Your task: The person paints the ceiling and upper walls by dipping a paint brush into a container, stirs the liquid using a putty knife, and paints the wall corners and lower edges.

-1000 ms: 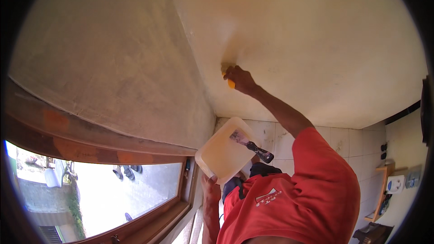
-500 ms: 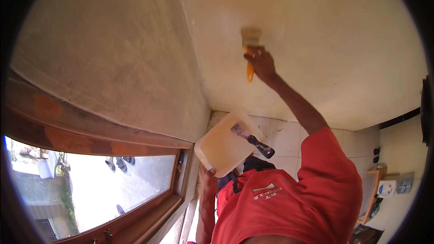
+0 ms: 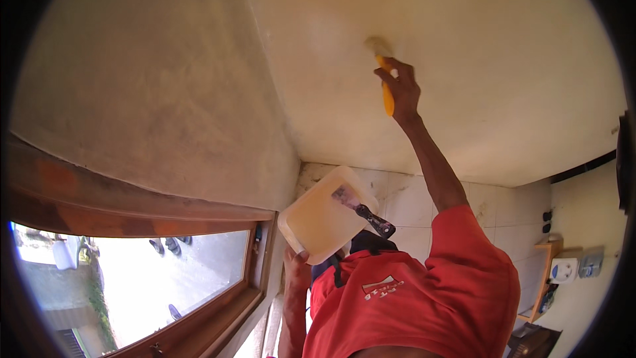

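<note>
My right hand (image 3: 404, 89) is wrapped round the yellow handle of a paintbrush (image 3: 388, 98). The blurred bristles meet the cream wall (image 3: 490, 86) in front of me, high up. Lower down, my left hand (image 3: 297, 260) grips the near left corner of a pale plastic tub (image 3: 318, 222), thumb over the rim and the other fingers hidden beneath. A putty knife (image 3: 366, 212) with a stained blade and dark handle rests across the tub's right side. Whether the tub has liquid in it is hard to make out.
A rougher wall (image 3: 152, 86) meets the cream one in a corner at left. Under it is a wooden window frame (image 3: 172, 225), with sandals (image 3: 173, 245) visible outside. White tiles (image 3: 411, 205) lie beyond the tub. A wooden shelf (image 3: 544, 272) stands at the right.
The paintbrush has moved slightly right along the wall and turned from broad face to narrow edge. My left hand keeps hold of the tub; the view has shifted slightly.
</note>
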`<state>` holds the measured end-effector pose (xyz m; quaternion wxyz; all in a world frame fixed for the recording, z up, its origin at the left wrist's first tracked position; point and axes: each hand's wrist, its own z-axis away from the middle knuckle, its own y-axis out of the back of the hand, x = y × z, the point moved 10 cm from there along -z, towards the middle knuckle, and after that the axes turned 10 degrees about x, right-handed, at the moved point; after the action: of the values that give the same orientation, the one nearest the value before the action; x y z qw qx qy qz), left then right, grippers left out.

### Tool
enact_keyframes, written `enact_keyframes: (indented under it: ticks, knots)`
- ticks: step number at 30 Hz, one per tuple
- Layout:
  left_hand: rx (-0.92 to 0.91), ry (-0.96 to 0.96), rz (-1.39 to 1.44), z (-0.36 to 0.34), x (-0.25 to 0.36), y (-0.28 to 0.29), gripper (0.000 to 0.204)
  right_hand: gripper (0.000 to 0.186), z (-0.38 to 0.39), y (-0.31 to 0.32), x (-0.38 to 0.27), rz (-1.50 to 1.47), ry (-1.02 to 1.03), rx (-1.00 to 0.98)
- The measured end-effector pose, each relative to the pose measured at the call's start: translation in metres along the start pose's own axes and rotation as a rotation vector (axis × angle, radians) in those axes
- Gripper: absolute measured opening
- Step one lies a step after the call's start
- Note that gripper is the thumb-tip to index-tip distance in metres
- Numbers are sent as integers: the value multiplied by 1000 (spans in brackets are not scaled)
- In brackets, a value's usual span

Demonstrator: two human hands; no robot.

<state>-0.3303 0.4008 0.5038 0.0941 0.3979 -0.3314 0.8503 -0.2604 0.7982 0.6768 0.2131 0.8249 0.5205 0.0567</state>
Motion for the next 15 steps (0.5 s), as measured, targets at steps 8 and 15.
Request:
enact_keyframes:
  ticks: [8, 15]
  knots:
    - [7, -9, -20, -2, -7, 4, 82, 20, 79, -99, -34, 37, 111, -378]
    - [16, -5, 10, 0, -9, 8, 82, 24, 44, -99, -41, -57, 110, -460]
